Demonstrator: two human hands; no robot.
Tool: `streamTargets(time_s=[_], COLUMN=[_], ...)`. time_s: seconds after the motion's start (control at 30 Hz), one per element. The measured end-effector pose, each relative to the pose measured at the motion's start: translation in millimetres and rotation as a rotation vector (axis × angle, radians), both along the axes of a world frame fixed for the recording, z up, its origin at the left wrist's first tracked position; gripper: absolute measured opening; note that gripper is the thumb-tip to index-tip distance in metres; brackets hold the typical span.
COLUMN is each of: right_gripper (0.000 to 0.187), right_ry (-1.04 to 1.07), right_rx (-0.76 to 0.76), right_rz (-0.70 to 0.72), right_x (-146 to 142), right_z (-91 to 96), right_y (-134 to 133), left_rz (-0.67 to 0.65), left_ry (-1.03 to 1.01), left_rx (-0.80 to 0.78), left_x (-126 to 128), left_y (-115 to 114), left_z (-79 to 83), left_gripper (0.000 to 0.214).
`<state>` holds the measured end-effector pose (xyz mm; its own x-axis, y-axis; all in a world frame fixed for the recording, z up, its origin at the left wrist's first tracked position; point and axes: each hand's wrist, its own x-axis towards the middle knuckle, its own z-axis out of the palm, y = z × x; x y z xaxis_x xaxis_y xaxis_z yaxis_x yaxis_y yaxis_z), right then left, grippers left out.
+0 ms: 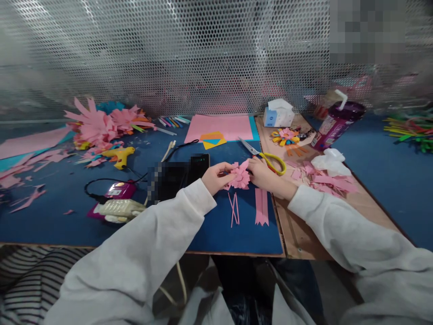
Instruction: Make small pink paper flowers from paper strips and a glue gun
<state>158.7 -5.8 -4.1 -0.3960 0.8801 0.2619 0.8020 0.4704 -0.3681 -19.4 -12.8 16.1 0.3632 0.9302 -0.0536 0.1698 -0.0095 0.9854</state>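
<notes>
The one camera sits on my head, facing forward and down — close above my fingers [221, 171], which land near mid-frame, the blue table [61, 198] spreading to either side of them and the mesh wall [203, 54] rising beyond.

Soft, even overhead light, medium bright, with faint shadows. Glare streaks on the perforated screen [203, 54], top left, and it's smeared there. Wide-angle bending toward the corners. Centre is sharp around the pink paper flower [241, 176]. Sleeves [135, 262] at the bottom are soft. Two pixelated patches.
</notes>
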Motion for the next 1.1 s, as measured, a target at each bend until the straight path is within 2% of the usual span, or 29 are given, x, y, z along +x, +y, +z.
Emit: streamTargets(time_s=[0.17, 0.27, 0.37, 0.57, 0.67, 0.83, 1.1], right_gripper=[0.011, 0.006, 0.009, 0.015, 0.017, 0.022, 0.023], right_ry=[0.157, 0.494, 0.787, 1.070, 1.126, 1.074, 1.151], right_rx=[0.003, -0.153, -0.337, -0.507, -0.544, -0.530, -0.607], right_rz=[-0.046, -0.107, -0.115, -0.186, -0.214, -0.283, -0.265], right_x=[9.2, 17.3, 19.2, 6.3, 2.3, 2.8, 6.8], right_z=[15.0, 26.1, 34.0, 35.3, 33.5, 31.6, 26.3], right_y=[-7.4, -17.5, -27.7, -39.8, -43.1, -45.9, -43.0], left_rz=[0.017, 0.029, 0.019, -0.011, -0.040, -0.054, -0.017], left_ry=[-0.088, -0.126, -0.139, -0.110, -0.094, -0.093, -0.048], left_rx=[-0.035, -0.059, -0.072, -0.032, -0.024, -0.031, -0.073], left_x=[-0.8, -0.8, -0.8, -1.8, -2.1, -1.8, -2.2], left_y=[2.2, 2.2, 2.1, 3.5, 4.2, 4.1, 0.8], left_z=[-5.0, -6.1, -6.0, -7.6, -8.3, -7.9, -1.2], left_gripper=[0.015, 0.017, 0.017, 0.014, 0.014, 0.016, 0.015])
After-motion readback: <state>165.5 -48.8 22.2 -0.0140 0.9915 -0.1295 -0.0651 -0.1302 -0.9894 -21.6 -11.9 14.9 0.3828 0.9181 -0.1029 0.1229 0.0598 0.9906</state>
